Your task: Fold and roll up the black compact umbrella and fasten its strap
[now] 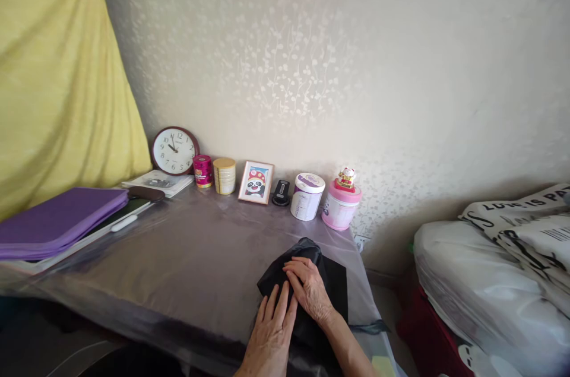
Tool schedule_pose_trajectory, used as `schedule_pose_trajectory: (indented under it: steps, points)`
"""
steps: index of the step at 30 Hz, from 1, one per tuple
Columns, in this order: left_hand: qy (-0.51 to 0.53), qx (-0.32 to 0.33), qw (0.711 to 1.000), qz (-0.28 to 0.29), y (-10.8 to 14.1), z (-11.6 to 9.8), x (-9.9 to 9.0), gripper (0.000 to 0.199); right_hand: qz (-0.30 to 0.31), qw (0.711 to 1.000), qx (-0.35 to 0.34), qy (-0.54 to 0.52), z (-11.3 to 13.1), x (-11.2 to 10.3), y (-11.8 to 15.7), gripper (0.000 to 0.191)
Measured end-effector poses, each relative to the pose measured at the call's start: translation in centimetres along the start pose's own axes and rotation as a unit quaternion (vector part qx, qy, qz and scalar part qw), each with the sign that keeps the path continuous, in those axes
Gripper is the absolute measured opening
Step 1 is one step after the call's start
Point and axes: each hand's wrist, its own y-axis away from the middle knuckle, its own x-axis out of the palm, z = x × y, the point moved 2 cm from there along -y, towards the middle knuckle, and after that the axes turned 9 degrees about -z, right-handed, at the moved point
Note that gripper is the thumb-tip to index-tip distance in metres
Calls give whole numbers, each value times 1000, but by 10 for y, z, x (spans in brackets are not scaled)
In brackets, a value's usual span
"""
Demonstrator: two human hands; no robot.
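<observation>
A black plastic bag [278,265] lies on the counter [187,252], near its right edge. The left hand [275,320] spreads flat on it — the right hand [310,289] curves over it, whether pinching I cannot tell.

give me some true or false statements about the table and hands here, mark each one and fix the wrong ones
1. Both the left hand and the right hand are on black crinkled material. True.
2. The round clock lies face down. False: the round clock is propped up, its dial showing.
3. A small cat figurine sits on top of the pink-lidded tub. True.
4. The framed panda picture is right of the purple-and-white tub. False: the framed panda picture is left of the purple-and-white tub.
5. The purple folder is under the right hand. False: the purple folder is at the table's left side, away from both hands.
</observation>
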Motion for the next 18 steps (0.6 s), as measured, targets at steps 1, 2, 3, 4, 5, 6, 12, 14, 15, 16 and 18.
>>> schedule_pose_trajectory:
  steps: [1,2,3,4,5,6,12,14,15,16,18]
  points:
    - [-6,-6,1000,-6,0,0,3,76,0,1000,-15,9,-6,0,-2,23]
    - [-13,-12,1000,-10,1,0,5,76,0,1000,-25,19,-12,1,-4,23]
    - [-16,-15,1000,-12,1,0,8,76,1,999,-31,29,-18,2,-8,23]
    - [-17,-16,1000,-12,2,0,10,77,1,999,-33,41,-24,4,-12,24]
    - [-15,-17,1000,-11,2,1,12,78,1,998,-30,52,-30,5,-16,24]
    - [-12,-17,1000,-9,2,1,14,80,1,998,-25,63,-36,6,-21,24]
    - [25,-44,998,24,3,1,21,86,34,995,35,91,-67,10,-45,29]
    - [36,-57,997,39,3,0,20,89,53,992,82,85,-76,12,-51,29]
    - [40,-63,996,45,3,-1,19,90,56,989,107,84,-79,12,-53,29]
    - [46,-67,995,52,2,-1,17,91,55,987,128,84,-81,13,-54,28]
    - [60,-68,993,72,2,-2,12,93,43,982,159,91,-83,14,-57,26]
